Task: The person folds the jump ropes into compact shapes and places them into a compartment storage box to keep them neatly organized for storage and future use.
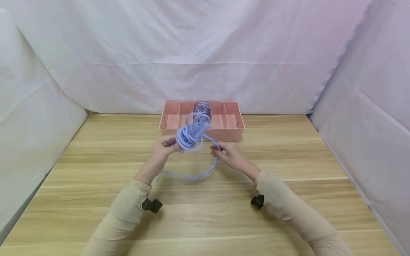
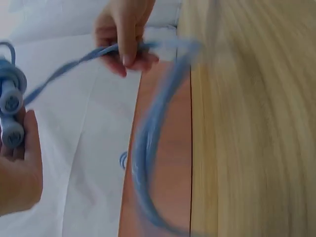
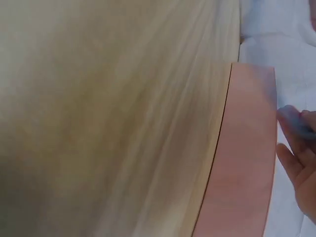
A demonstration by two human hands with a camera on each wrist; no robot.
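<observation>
My left hand [image 1: 163, 147] grips a pale blue jump rope [image 1: 188, 138], raised in front of the pink box. Much of the rope is wound in a bundle round its two handles, whose round ends [image 2: 12, 133] show in the left wrist view. A loose length runs from the bundle to my right hand [image 1: 229, 154], where thumb and fingers pinch it. Beyond that hand the doubled rope [image 2: 148, 133] hangs in a curve back to the left, blurred. The right wrist view catches only part of the right hand [image 3: 303, 163], at the edge.
A pink divided box [image 1: 224, 135] stands at the back of the wooden table [image 1: 205, 220]. Another blue coiled cord [image 1: 202, 106] lies in its middle compartment, partly hidden behind the held bundle. White cloth [image 1: 205, 46] hangs behind and at both sides. Black wrist cameras [image 1: 152, 205] sit under both sleeves.
</observation>
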